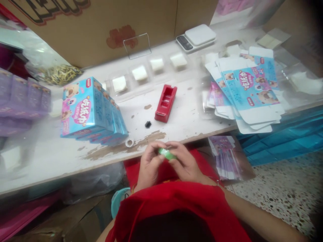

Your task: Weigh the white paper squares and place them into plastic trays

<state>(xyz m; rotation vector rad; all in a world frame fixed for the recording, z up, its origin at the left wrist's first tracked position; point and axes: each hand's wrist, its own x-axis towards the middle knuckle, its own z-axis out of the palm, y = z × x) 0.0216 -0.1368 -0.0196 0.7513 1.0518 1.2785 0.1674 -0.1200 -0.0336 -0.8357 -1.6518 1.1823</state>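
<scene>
Just off the table's front edge, my left hand [148, 166] and my right hand [186, 164] meet with fingers bent. Between them they pinch a shiny green roll of tape [167, 154], partly covered by the fingertips. Past my hands, a red tape dispenser [161, 115] lies on the table with no roll in it. Left of it sits a small black piece [148, 124], perhaps its spool hub. A white ring [129, 143], like a bare tape core, lies near the front edge.
Blue boxes [84, 107] stand in a row at left, purple boxes [20, 97] beyond. Flat blue cartons [252, 84] are piled at right. White pads [139, 73] in clear trays, a wire stand [137, 47] and a scale [196, 37] line the back before a big cardboard box [93, 30].
</scene>
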